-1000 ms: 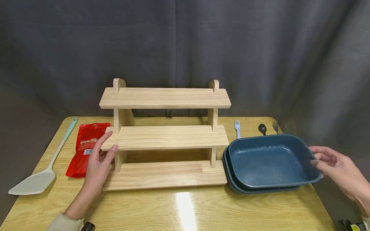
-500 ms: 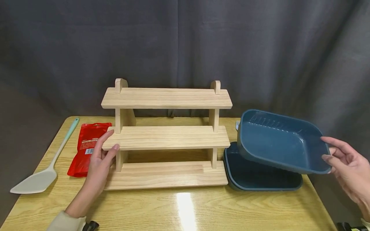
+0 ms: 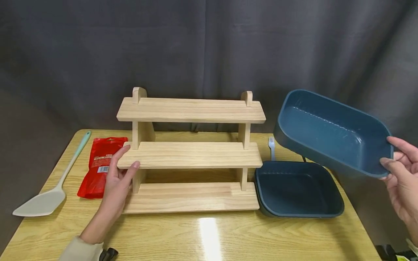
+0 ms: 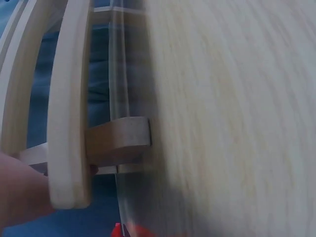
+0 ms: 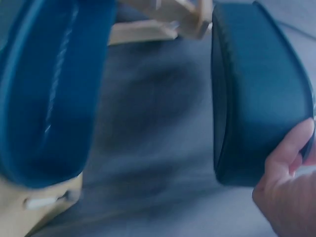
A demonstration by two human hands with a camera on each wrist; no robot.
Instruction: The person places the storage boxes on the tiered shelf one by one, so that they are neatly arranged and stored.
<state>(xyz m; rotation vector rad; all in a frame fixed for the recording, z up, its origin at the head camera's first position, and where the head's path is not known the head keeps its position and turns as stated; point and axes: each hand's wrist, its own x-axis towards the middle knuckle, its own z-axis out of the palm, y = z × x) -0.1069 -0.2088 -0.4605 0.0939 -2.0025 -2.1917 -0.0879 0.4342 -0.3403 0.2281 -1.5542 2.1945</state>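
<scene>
A three-tier wooden shelf rack (image 3: 192, 155) stands mid-table. My left hand (image 3: 118, 181) holds the left end of its middle shelf, thumb near the front edge. In the left wrist view part of that hand (image 4: 22, 195) shows beside the shelf board (image 4: 69, 113); its other fingers are mostly hidden. My right hand (image 3: 403, 177) pinches the right rim of a dark blue rectangular plastic bin (image 3: 333, 132), held tilted in the air. A similar bin (image 3: 298, 190) sits on the table below it. The right wrist view shows the thumb (image 5: 291, 143) against the raised bin (image 5: 266, 98).
On the left lie a red packet (image 3: 101, 166) and a spatula (image 3: 44, 201) with a green handle. A pale blue fork (image 3: 271, 146) lies behind the lower bin. A grey curtain (image 3: 202, 47) hangs behind the table (image 3: 163, 239).
My right hand has lifted the upper bin off the lower one, up and to the right, tilting it. The lower bin's inside now shows. My left hand stays on the shelf rack.
</scene>
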